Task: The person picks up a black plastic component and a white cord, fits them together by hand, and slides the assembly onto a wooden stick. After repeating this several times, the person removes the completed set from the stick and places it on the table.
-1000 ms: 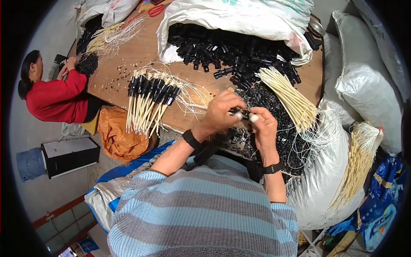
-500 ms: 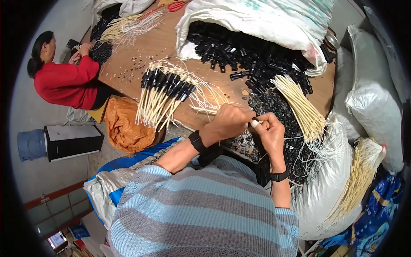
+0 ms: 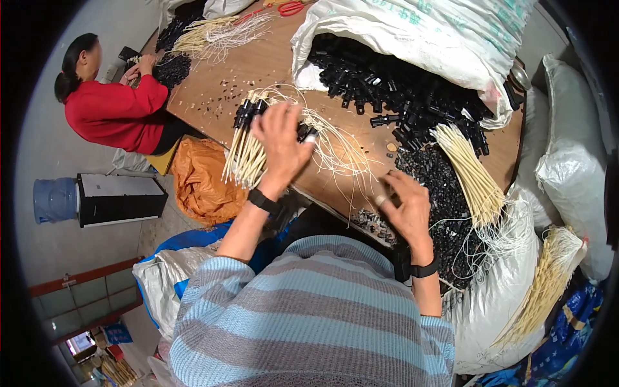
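**Left hand on the finished bundle, right hand at the loose black parts**

We see the bundle of cream wires with black end pieces (image 3: 248, 151) lying at the near edge of the wooden table, its black ends pointing toward the table's middle and its pale tails hanging over the edge. The left hand (image 3: 278, 138) lies spread on top of it, fingers apart, touching the black ends; whether it pinches a single wire we cannot tell, since the palm hides that spot. The right hand (image 3: 405, 206) is well apart from the left, fingers loosely curled and open, hovering at the near edge over a heap of small black parts (image 3: 445, 193). Just beyond that heap lies a second sheaf of cream wires (image 3: 467, 171), fanned toward the table's right edge. A white sack (image 3: 419, 32) at the far edge spills black connectors (image 3: 393, 90) onto the table (image 3: 258, 64). At the far left corner another person in a red top (image 3: 113, 109) works at their own pile. An orange bag (image 3: 200, 177) sits below the near edge.
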{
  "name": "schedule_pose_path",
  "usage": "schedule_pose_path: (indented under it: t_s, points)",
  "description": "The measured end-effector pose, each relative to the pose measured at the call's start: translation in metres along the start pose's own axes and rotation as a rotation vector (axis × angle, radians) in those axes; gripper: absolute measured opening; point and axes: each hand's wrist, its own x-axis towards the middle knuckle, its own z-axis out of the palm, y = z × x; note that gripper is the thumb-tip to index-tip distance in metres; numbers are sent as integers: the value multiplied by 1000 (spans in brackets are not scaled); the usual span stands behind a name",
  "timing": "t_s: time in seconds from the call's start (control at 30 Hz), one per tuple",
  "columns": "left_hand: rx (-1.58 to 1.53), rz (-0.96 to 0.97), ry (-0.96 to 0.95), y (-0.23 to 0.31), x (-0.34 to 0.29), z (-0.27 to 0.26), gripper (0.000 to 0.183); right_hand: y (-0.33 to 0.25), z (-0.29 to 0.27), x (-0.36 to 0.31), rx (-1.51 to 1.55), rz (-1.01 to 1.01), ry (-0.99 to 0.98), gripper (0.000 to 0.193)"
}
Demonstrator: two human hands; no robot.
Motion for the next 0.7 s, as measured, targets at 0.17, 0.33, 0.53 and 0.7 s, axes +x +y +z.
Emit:
schedule_pose_path:
  t_s: [0.17,0.33,0.53,0.7]
  points:
    - [-567,253,-306,65,15,52,42,58,-41,-8,-261,315,276,17]
    - [-450,246,-407,68,30,113,41,94,-79,-21,-689,467,243,8]
    - [-282,284,-408,62,23,108,34,73,-72,-20,-500,244,172,16]
    - [-609,124,-540,68,14,84,29,45,-61,-18,-274,96,97,18]
